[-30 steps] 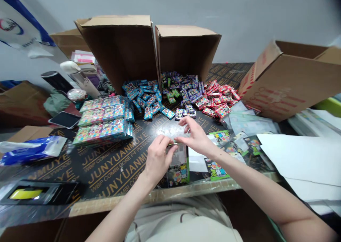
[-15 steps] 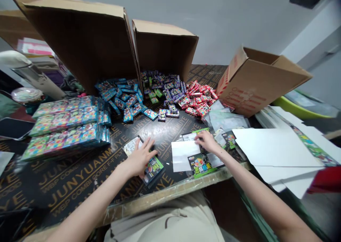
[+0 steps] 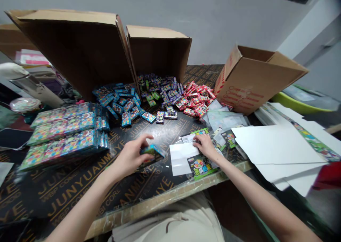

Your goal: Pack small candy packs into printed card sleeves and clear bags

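My left hand [image 3: 131, 156] is closed around a small filled clear packet with a green printed card [image 3: 152, 151], lifted just off the black board. My right hand [image 3: 205, 144] rests fingers-down on a pile of flat clear bags and green printed cards [image 3: 202, 162] at the table's front right, beside a white card [image 3: 181, 156]. Its fingers are curled on the top sheets; whether they hold one I cannot make out. Loose blue [image 3: 119, 101], purple [image 3: 162, 87] and red small packets [image 3: 197, 100] lie heaped in front of the cardboard boxes.
Two tipped cardboard boxes [image 3: 80, 46] stand at the back, and a third box [image 3: 253, 78] at the right. Stacked colourful wrapped packs [image 3: 61, 132] lie at the left. White sheets [image 3: 274, 146] cover the right side. The table's front edge [image 3: 149, 203] runs just before my body.
My left hand, which lay flat on the filled packet half a second ago, has closed round it and lifted it. My right hand stays on the pile of bags.
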A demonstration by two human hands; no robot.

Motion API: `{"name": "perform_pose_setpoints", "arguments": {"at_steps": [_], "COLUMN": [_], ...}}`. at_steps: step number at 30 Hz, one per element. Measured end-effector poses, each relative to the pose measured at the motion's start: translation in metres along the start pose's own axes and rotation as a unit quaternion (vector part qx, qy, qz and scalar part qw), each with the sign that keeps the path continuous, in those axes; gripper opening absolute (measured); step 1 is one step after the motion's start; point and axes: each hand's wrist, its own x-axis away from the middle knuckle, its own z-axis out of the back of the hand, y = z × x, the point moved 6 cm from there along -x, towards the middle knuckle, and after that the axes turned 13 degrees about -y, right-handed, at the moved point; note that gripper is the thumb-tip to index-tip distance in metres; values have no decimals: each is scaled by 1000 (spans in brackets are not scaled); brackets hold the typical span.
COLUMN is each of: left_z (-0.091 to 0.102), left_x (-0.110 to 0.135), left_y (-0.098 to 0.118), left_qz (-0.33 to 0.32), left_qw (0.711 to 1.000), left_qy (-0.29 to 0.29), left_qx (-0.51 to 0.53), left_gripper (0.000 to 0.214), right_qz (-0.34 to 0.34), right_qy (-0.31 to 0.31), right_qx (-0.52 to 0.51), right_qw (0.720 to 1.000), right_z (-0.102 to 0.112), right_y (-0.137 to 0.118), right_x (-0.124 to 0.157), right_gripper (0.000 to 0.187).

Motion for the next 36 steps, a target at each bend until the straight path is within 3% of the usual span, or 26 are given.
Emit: {"name": "perform_pose_setpoints", "arguments": {"at_steps": [3, 8, 10, 13, 18, 21, 23, 26, 29, 36], "left_z": [16, -12, -19, -15, -1, 1, 2, 2, 2, 4], "left_x": [12, 17, 18, 20, 21, 21, 23, 24, 26, 24], "left_y": [-1, -23, -30, -29, -16, -13, -12, -9, -5, -2], "left_qz": [-5, 24, 46, 60, 59, 75, 79, 76, 57, 43], "left_qw": [989, 952, 947, 948, 939, 931, 930, 937, 948, 947], "left_qy": [110, 136, 160, 195, 178, 156, 152, 142, 135, 88], "left_qx": [99, 272, 275, 244, 287, 322, 325, 310, 283, 306], "left_gripper": [52, 37, 36, 27, 21, 20, 20, 21, 21, 21], "right_qz": [-3, 14, 27, 50, 62, 70, 82, 108, 126, 111], "right_qy": [13, 19, 16, -1, -14, 26, 43, 7, -20, -63], "right_qx": [9, 25, 30, 25, -11, -79, -196, -417, -509, -566], "right_qw": [1000, 999, 999, 998, 998, 994, 976, 902, 851, 814], "right_z": [2, 4, 3, 2, 13, 34, 48, 55, 55, 55], "right_y": [-1, -9, -14, -19, -22, -52, -85, -141, -179, -184], "right_x": [1, 5, 8, 12, 8, 3, 2, -2, -5, -5], "right_gripper": [6, 8, 12, 19, 14, 29, 43, 47, 44, 42]}}
